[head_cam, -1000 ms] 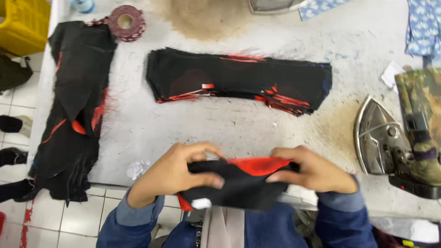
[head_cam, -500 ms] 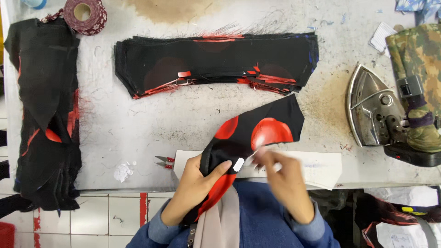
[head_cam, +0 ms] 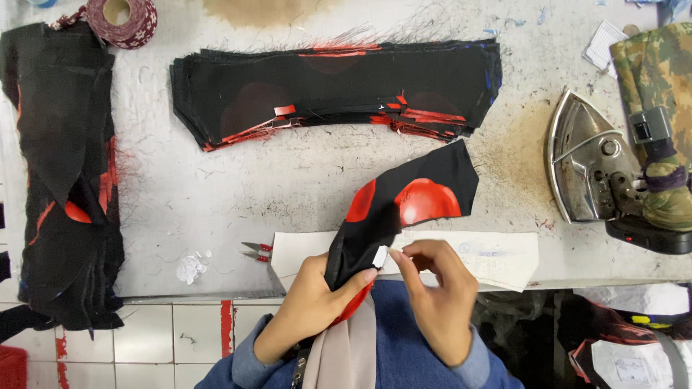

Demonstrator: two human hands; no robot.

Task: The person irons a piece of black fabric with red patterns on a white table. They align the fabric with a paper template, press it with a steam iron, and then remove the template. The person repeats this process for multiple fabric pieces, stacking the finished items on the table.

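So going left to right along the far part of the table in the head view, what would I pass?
Black fabric pile → patterned tape roll → long stack of black-and-red cut pieces → iron → camouflage cloth.

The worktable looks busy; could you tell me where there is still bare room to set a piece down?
Bare table lies between the horizontal stack of cut pieces and the paper pattern, right of the left-hand pile. It is crowded around the iron and both hands.
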